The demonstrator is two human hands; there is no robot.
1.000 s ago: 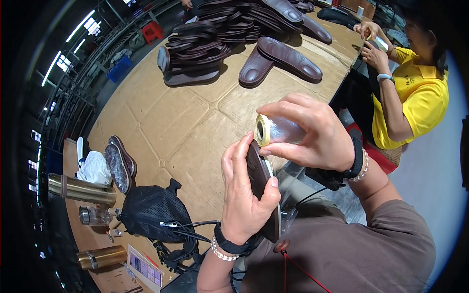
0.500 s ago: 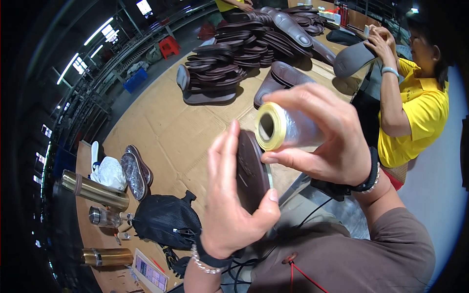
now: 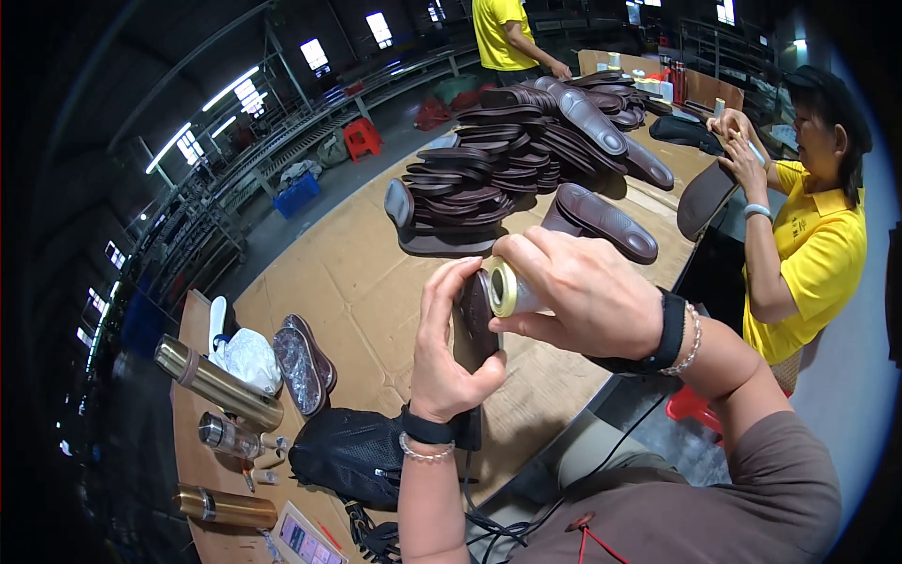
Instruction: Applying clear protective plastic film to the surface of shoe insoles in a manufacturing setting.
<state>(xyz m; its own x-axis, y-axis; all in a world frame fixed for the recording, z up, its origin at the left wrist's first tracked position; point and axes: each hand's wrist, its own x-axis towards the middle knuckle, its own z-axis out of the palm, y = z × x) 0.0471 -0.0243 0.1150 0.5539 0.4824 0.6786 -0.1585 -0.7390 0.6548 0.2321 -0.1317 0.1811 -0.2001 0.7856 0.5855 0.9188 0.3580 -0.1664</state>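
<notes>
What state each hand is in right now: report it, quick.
Left hand: closed on a thin, dark brown, sole-shaped insole.
Right hand: closed around a roll of clear, shiny film with a pale yellow end rim.

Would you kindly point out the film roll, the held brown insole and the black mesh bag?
Film roll (image 3: 509, 292), head view: on its pale yellow end ring.
Held brown insole (image 3: 477, 308), head view: on its dark broad face.
Black mesh bag (image 3: 348, 451), head view: on its mesh side.

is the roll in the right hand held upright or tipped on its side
Tipped on its side: the roll in the right hand has its yellow-rimmed open end facing left, toward the brown sole.
</notes>
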